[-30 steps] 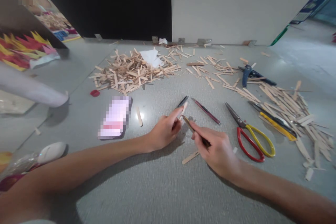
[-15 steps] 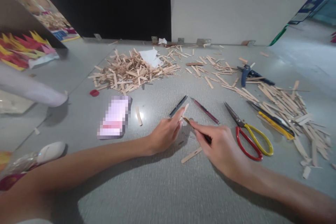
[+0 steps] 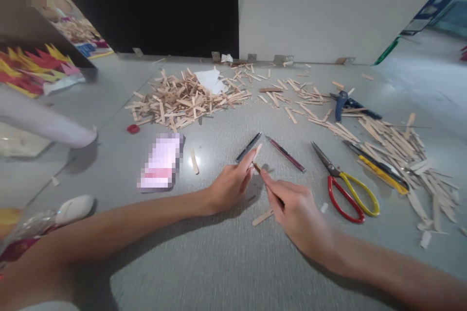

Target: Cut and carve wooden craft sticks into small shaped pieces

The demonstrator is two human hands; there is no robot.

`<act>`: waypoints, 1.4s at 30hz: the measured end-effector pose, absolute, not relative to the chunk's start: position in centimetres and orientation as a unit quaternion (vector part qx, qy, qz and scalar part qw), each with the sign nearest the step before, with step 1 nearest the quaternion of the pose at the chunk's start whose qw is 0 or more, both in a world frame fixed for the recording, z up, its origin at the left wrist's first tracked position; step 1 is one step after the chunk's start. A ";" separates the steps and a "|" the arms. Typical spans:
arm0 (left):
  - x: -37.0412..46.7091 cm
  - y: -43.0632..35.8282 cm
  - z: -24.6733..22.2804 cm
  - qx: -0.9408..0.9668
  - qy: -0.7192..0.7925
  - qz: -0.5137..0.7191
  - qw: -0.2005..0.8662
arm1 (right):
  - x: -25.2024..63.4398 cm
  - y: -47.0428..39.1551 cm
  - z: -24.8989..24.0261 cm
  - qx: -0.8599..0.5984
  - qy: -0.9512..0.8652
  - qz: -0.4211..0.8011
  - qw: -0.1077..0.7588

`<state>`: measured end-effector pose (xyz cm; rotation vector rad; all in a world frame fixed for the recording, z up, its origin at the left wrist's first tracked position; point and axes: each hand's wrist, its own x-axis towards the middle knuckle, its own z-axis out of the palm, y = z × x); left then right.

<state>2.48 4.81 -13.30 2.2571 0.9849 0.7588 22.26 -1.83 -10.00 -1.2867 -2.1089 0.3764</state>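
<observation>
Pale tan flat wooden stick (image 3: 259,150) showing plain face; slim golden-brown tool (image 3: 257,168) glinting. Long metal scissors (image 3: 333,170) pairing dark grey blades with one red, one yellow loop. Slender yellow-and-black cutter (image 3: 383,172) lying striped lengthwise. Slim dark grey pen (image 3: 248,146), slim maroon pen (image 3: 285,154) contrasting. Spiky paper flames (image 3: 36,65) mixing red, yellow, pink. Flat grey tabletop (image 3: 189,262) showing fine streaks. Upright board panels (image 3: 146,5) splitting black, light grey.
</observation>
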 end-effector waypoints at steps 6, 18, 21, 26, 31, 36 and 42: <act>2.4 4.9 -13.4 0.841 0.376 0.280 0.271 | 22.8 -1.3 -9.6 -0.491 -0.790 0.199 0.309; 2.6 5.3 -13.3 0.806 0.389 0.293 0.338 | 22.8 -0.4 -8.3 -0.524 -0.751 0.242 0.320; 2.8 5.4 -13.0 0.780 0.404 0.295 0.376 | 23.3 0.1 -6.9 -0.526 -0.764 0.223 0.299; 3.1 5.4 -12.9 0.758 0.395 0.304 0.422 | 24.0 0.0 -5.3 -0.504 -0.796 0.179 0.283; 3.2 5.2 -12.9 0.751 0.391 0.308 0.434 | 23.8 -0.5 -4.2 -0.554 -0.780 0.174 0.233; 3.3 5.2 -12.7 0.732 0.398 0.311 0.456 | 23.0 -1.4 -5.2 -0.544 -0.775 0.171 0.273; 3.4 5.4 -12.5 0.677 0.419 0.313 0.518 | 21.4 -2.7 -8.9 -0.527 -0.769 0.149 0.330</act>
